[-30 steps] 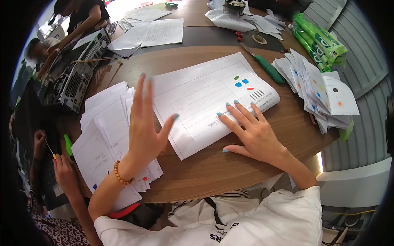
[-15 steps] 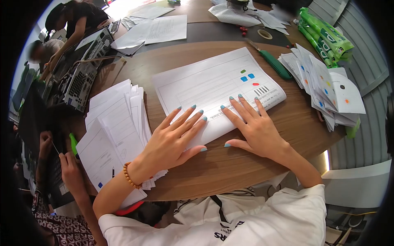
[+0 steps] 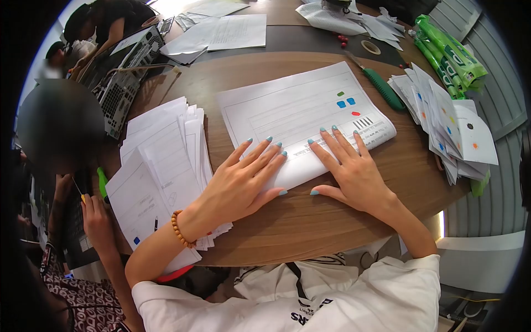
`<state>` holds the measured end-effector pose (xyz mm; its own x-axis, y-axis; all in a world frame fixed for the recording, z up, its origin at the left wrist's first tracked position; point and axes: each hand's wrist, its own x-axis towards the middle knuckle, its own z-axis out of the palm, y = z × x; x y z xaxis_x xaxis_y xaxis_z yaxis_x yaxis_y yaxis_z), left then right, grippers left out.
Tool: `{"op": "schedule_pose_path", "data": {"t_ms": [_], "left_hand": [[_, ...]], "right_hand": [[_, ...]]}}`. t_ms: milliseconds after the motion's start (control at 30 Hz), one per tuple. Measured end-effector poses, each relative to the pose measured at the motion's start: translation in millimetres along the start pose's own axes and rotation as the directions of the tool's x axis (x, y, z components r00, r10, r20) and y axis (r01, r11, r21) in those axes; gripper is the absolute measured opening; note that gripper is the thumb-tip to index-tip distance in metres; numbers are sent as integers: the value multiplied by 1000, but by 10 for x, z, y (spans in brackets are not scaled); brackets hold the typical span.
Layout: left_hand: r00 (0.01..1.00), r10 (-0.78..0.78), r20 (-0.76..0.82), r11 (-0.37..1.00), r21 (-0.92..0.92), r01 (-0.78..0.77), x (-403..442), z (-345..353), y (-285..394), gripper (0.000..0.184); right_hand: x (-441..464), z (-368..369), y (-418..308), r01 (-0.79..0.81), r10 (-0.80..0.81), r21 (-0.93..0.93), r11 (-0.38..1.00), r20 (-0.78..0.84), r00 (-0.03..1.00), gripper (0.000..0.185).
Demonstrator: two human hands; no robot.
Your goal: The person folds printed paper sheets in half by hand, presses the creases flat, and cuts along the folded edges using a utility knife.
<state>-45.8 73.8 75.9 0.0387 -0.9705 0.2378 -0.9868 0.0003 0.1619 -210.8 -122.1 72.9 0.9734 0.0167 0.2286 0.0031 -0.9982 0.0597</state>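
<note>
A large white printed sheet (image 3: pixel 287 105) lies on the wooden table, its near edge curled over toward the far side. Blue, green and red marks and a row of black bars show at its right part. My left hand (image 3: pixel 243 174) rests flat on the curled part with fingers spread, a bead bracelet (image 3: pixel 181 229) at its wrist. To the right, my right hand (image 3: pixel 353 174) also lies on the rolled edge, fingers apart and thumb over the wood. Neither hand grips anything. Beside my left forearm sits a loose stack of printed papers (image 3: pixel 171 149), partly covered by that arm.
A green-handled tool (image 3: pixel 384 89) lies beyond the sheet's right corner. Folded papers with coloured spots (image 3: pixel 442 124) are piled at the right, near green packages (image 3: pixel 448 55). A tape roll (image 3: pixel 370 47) lies farther back. At left are a metal computer case (image 3: pixel 124 83) and a co-worker's hand (image 3: pixel 98 221).
My view has shifted slightly, so the table items appear farther right. Both hands stay flat on the folded sheet. At left, a co-worker's head has come into view.
</note>
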Motion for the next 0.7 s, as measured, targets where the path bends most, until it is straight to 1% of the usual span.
{"op": "schedule_pose_path", "data": {"t_ms": [33,100,133,200,233,267,300,333,367,400,433,500,533,567,600,633,667,700], "left_hand": [[1000,4,-5,1000,-4,-4,-2,9,-1,52],[1000,-5,-9,1000,-4,5,-11,32,-3,52],[1000,-1,-17,1000,-14,1,-17,50,-4,51],[1000,-19,-25,1000,-13,19,-17,80,-6,51],[999,-2,-34,1000,-14,1,-9,89,-6,51],[999,4,-41,1000,-5,-4,-14,95,-9,51],[998,8,-63,1000,14,-7,-21,139,-9,53],[998,18,-54,999,31,-16,-16,142,-2,56],[998,38,-59,996,87,-32,-24,176,-1,59],[990,59,-132,990,137,-41,-33,251,-4,63],[990,62,-125,987,153,-43,-43,263,5,68],[986,98,-134,994,56,-91,-51,277,-29,79],[974,159,-162,987,3,-160,-43,293,-55,81],[961,220,-168,971,-57,-232,-30,319,-68,81],[957,249,-151,952,-145,-270,-15,344,-73,79],[949,283,-141,920,-239,-310,-20,374,-89,78],[956,261,-134,932,-223,-286,-46,343,-84,78],[957,269,-109,923,-254,-288,-49,322,-83,76]], "right_hand": [[1,-2,0,8,-8,4,1000,0,1000,74],[1,-21,-1,-15,14,13,1000,76,997,78],[2,-37,-1,-2,0,20,1000,74,997,78],[9,-74,-4,-27,21,35,999,180,983,81],[3,-84,-1,0,-8,47,999,173,985,81],[-2,-80,9,-29,15,59,998,218,976,80],[4,-72,8,-48,26,78,996,261,965,80],[3,-84,30,-56,18,115,992,305,952,84],[18,-111,55,-57,1,149,987,349,937,88],[52,-149,49,-68,1,164,984,376,926,91],[60,-188,23,-85,7,173,981,406,914,94],[47,-160,36,-75,4,152,986,424,906,99],[53,-165,32,-24,-47,171,985,399,916,99],[58,-175,36,-59,-16,161,985,425,905,99],[68,-185,28,-97,19,149,984,456,890,100],[86,-197,10,-60,-20,165,984,445,895,100],[80,-205,-9,-91,6,168,982,447,895,100],[74,-206,-10,-128,38,170,977,452,891,101]]}}
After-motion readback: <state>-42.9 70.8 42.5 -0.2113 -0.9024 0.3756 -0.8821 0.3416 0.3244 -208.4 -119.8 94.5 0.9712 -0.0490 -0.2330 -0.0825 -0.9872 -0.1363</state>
